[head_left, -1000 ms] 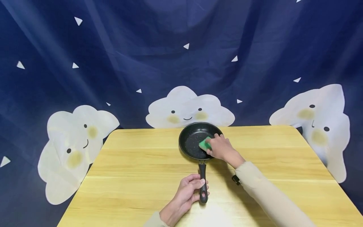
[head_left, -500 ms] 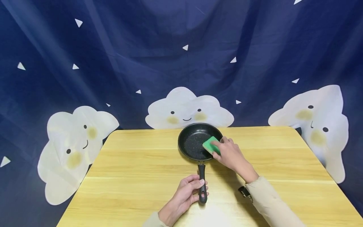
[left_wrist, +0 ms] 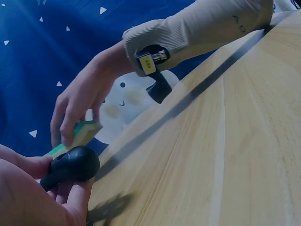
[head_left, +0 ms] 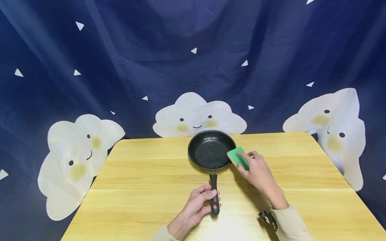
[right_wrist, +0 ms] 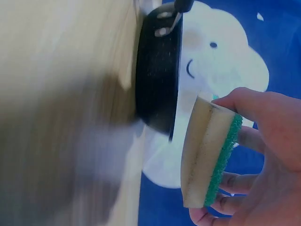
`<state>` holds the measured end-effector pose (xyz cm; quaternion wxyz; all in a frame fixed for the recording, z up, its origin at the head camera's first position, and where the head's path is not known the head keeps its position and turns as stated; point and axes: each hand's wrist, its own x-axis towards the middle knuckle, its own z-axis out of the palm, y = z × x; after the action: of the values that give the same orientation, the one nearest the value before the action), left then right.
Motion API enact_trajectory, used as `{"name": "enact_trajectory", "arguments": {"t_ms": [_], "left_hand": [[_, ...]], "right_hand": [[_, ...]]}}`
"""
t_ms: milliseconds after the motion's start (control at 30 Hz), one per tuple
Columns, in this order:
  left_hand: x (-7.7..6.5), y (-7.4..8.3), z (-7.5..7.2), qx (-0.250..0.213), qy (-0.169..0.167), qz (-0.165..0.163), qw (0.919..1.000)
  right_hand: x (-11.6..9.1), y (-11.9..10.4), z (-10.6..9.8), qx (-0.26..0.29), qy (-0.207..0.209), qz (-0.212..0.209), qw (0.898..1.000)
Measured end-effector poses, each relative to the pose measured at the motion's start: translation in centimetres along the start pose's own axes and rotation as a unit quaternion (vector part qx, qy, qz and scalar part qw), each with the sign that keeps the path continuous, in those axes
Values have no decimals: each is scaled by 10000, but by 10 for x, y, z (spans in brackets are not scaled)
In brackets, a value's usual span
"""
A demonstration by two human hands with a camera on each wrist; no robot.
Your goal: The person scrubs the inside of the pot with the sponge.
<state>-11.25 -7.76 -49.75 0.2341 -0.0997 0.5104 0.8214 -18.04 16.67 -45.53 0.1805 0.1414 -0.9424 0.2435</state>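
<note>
A black frying pan [head_left: 211, 150] with a speckled inside sits toward the far side of the table, its handle [head_left: 213, 187] pointing at me. My left hand [head_left: 196, 207] grips that handle, thumb on top and fingers beneath. In the left wrist view the handle's rounded end [left_wrist: 77, 164] shows between thumb and fingers. Just right of the pan's rim, my right hand [head_left: 257, 172] holds a sponge [head_left: 239, 158] with a green scouring face up. The right wrist view shows the sponge's pale foam side [right_wrist: 207, 150], pinched by thumb and fingers, apart from the pan wall [right_wrist: 157, 70].
The light wooden table [head_left: 135, 201] carries the pan. Behind its far edge hangs a dark blue curtain [head_left: 169, 50] with white clouds and triangles. A small black device [head_left: 267, 219] is strapped at the right sleeve [head_left: 291, 222].
My right hand has drawn the sponge from inside the pan out past its right rim, toward the right and nearer to me. The left hand keeps its grip on the handle.
</note>
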Motion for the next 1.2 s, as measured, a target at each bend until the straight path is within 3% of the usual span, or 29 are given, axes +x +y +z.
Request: {"name": "enact_trajectory", "arguments": {"t_ms": [233,600,967,1200], "left_hand": [[3,2,-1,2,-12,26,10000],[2,1,-3,29,-31,12,10000],[0,-2,-1,26,-128,21,9999],[1,-3,-3,20,-115,115,9999]], "right_hand": [[-2,24,-8,-17,-12,497,9988],[-8,54,-6,-251,-499,968,9937],[-22,65,-15,-489,-972,1418,9839],[-20,66,-13,-474,-1154,1446,9816]]}}
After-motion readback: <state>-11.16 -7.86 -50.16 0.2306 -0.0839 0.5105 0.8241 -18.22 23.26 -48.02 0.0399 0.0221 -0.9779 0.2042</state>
